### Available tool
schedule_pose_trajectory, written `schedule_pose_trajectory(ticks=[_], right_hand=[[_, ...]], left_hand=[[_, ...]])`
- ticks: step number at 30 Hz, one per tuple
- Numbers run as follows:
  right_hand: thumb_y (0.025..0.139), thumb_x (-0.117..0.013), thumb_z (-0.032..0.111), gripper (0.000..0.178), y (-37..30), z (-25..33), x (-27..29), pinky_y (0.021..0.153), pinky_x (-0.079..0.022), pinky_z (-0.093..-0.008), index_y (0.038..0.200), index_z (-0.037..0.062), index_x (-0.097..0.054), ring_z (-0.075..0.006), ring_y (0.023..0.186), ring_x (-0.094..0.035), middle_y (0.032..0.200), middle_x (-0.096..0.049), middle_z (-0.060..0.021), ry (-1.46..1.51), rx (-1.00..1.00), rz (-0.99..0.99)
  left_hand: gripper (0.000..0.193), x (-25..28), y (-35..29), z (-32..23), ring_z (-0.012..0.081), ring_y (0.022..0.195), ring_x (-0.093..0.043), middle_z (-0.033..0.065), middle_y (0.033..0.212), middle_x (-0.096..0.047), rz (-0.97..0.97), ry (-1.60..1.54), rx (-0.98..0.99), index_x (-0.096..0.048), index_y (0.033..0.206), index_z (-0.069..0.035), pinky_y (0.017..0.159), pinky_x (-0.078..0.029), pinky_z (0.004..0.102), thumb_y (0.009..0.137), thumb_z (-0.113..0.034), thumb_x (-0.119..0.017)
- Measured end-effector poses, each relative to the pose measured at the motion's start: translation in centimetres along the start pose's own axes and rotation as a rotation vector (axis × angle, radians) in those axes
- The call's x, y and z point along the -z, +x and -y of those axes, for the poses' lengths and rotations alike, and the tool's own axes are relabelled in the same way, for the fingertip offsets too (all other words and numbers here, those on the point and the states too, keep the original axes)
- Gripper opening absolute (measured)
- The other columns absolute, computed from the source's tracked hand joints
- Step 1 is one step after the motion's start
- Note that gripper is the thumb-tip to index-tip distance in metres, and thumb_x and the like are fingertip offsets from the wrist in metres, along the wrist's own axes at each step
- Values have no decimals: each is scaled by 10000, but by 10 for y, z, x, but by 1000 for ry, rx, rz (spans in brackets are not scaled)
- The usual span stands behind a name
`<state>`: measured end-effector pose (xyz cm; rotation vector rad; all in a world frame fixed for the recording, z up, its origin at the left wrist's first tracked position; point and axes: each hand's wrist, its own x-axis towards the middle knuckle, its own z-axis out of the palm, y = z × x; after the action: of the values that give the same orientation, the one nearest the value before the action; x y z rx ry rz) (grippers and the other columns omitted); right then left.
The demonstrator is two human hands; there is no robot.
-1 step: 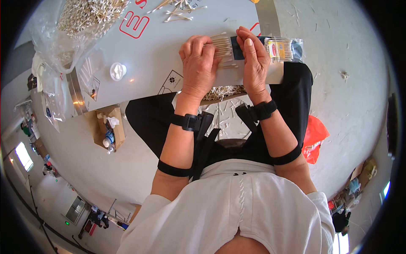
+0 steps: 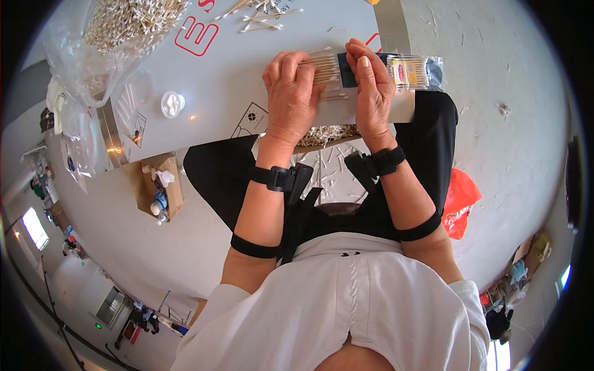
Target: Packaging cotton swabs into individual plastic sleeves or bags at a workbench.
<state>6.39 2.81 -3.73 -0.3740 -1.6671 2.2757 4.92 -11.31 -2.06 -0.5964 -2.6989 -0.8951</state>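
A row of cotton swabs [image 2: 326, 68] lies side by side on the grey tabletop. My left hand [image 2: 291, 86] curls its fingers and thumb over the left ends of these swabs, gripping them. A couple of loose swabs [image 2: 335, 96] lie just below the row. My right hand [image 2: 374, 89] stands on edge over a dark blue flat piece [image 2: 346, 70]; its fingers are stretched, the thumb is apart, and I see nothing gripped. Beyond it, to the right, is a clear packet of cotton swabs [image 2: 419, 72] with a yellow and white label.
A clear bag heaped with swabs [image 2: 127, 28] sits at the far left. A small white cup [image 2: 172, 104] stands on the grey table [image 2: 216, 93]. Below the table edge are more swabs [image 2: 325, 135] by my lap. A cardboard box [image 2: 176, 185] and a red bag [image 2: 459, 201] rest on the floor.
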Motion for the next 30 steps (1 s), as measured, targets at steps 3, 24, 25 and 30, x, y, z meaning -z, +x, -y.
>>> schedule_pose_trajectory(ticks=[3,24,25,30], right_hand=[[1044,-521,215,312,0,1,1,1021,-460,-278,1204,-31,-629,-161,1152,-581,1290,-611,-104,-6,17,21],[1040,-527,199,298,1,4,-2,992,-480,-282,1191,-36,-629,-154,1096,-600,1252,-629,-97,-32,11,7],[1040,-527,199,298,1,3,-1,992,-480,-282,1191,-36,-629,-154,1096,-600,1252,-629,-97,-33,12,5],[1042,-521,211,304,1,-1,2,996,-477,-285,1178,-37,-634,-162,1121,-598,1265,-628,-101,-38,32,8]], left_hand=[[199,-3,-1,2,302,1170,-494,25,1152,-587,-53,37,-38,-636,858,-74,953,-376,452,708,-33,-760],[185,0,16,-7,276,1062,-526,36,965,-601,160,115,42,-615,809,-54,886,-389,427,670,12,-716],[185,1,17,-8,276,1062,-526,36,965,-601,161,113,41,-615,809,-54,886,-389,427,670,12,-716],[382,-2,15,-9,317,1182,-478,86,1198,-567,-35,34,42,-627,1121,-67,993,-366,462,753,-43,-729]])
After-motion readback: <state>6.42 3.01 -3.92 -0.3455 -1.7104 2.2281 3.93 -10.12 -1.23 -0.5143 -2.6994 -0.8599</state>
